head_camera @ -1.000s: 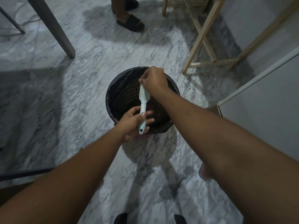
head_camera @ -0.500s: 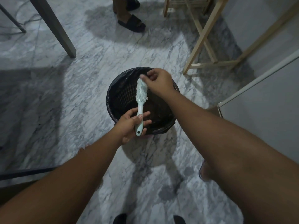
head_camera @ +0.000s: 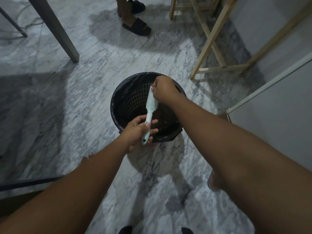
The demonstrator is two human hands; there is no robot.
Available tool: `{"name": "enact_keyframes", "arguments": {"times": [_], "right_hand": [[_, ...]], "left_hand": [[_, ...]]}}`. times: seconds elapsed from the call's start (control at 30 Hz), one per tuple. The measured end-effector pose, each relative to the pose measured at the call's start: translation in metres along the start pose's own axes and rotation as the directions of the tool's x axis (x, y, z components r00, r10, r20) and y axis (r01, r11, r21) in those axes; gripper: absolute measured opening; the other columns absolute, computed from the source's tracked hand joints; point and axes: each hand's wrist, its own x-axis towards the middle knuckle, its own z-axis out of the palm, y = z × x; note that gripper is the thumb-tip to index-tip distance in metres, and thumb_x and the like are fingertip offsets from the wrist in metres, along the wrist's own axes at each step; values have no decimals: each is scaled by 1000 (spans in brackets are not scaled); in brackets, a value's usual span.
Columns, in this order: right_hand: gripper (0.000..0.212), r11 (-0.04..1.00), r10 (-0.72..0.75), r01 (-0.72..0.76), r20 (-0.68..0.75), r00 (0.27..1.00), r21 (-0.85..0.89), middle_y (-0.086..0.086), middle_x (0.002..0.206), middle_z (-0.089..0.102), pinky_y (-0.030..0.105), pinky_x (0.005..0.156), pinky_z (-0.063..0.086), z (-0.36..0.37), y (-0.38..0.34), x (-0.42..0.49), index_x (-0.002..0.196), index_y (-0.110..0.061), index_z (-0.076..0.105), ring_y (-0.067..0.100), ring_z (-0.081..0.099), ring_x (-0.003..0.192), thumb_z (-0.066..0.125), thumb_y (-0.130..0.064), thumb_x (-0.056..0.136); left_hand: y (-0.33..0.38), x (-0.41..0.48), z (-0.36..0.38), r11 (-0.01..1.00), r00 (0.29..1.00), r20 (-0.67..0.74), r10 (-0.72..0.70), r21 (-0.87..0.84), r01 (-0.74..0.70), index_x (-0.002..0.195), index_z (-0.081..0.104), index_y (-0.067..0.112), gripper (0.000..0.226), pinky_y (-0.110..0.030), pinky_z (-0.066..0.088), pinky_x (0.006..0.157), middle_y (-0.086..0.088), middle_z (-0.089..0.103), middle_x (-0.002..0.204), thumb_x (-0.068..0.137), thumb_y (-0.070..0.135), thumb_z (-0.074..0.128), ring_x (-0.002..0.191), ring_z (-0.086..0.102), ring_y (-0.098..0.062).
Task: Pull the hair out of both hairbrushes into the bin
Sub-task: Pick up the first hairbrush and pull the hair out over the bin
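Note:
A pale mint hairbrush [head_camera: 150, 105] is held over a round black bin [head_camera: 118, 98] lined with a dark bag. My left hand [head_camera: 138, 129] grips the brush's handle near the bin's front rim. My right hand [head_camera: 164, 89] has its fingers curled at the top of the bristle head, pinching there. What sits between those fingertips is too small to make out. Only one hairbrush is in view.
The bin stands on a grey marble floor. A grey table leg [head_camera: 55, 31] is at the upper left, a pale wooden frame [head_camera: 212, 36] at the upper right, a white cabinet [head_camera: 273, 105] on the right. Another person's sandalled foot [head_camera: 136, 26] stands beyond the bin.
The brush's head has tilted to the right. My right hand has closed back onto the top of the bristles after lifting slightly off them. My left hand keeps its grip on the handle.

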Motion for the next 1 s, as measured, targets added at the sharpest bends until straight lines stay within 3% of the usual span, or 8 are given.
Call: {"name": "enact_keyframes", "arguments": {"times": [0.2,0.33,0.43,0.67,0.77,0.9,0.93,1.0], "right_hand": [[20,857,262,-118,-228,938,501,10,85,71,39,76,59,0,9,5,76,-14,68,25,71,79,58,-11,93],[28,834,250,-196,-35,968,515,16,87,71,39,69,62,-2,11,-10,100,-1,71,28,71,77,55,-23,98],[35,782,195,-221,107,975,583,16,88,73,39,59,63,8,12,-18,91,0,73,24,73,80,73,-34,86],[20,828,230,-222,49,972,515,11,73,72,33,58,62,5,9,-15,83,0,74,18,67,54,75,-20,85],[22,678,271,-234,59,961,697,11,72,65,33,61,59,0,2,-13,88,6,67,17,62,58,58,-12,97],[26,470,360,-367,206,910,803,7,66,53,21,41,44,-8,9,-4,91,17,53,13,49,47,40,-2,100],[20,491,341,-400,251,906,774,9,73,59,21,44,48,-7,11,-7,103,12,57,15,55,54,45,-2,98],[23,709,249,-321,204,947,628,13,94,69,32,59,61,3,17,-15,112,0,63,22,69,79,62,-11,91]], "left_hand": [[3,0,-4,996,1000,3,1,-90,-1,134,51,15,32,-32,52,56,-4,70,123,103,7,46,94,71,-23],[4,0,-5,991,1000,-5,15,-133,-15,136,51,12,34,-30,51,53,-4,69,124,103,7,46,89,69,-22],[7,1,-4,991,1000,3,12,-132,-11,137,51,12,35,-29,49,54,-3,69,126,102,8,47,85,67,-19],[3,2,-2,990,1000,6,6,-140,-5,137,50,12,35,-29,49,53,-5,69,126,103,8,46,84,65,-19],[3,3,-2,976,1000,10,-10,-218,12,138,50,12,35,-29,50,53,-5,69,124,103,7,44,85,68,-20],[5,3,-6,972,1000,-3,-1,-235,0,138,50,12,35,-29,50,55,-5,69,125,103,7,45,85,70,-20],[5,4,-6,973,1000,-6,-1,-230,0,138,50,12,35,-29,51,55,-5,70,124,103,7,45,86,70,-20],[6,4,-5,977,1000,-7,0,-212,-2,137,51,13,35,-30,51,56,-4,70,123,103,8,47,87,70,-20]]}}
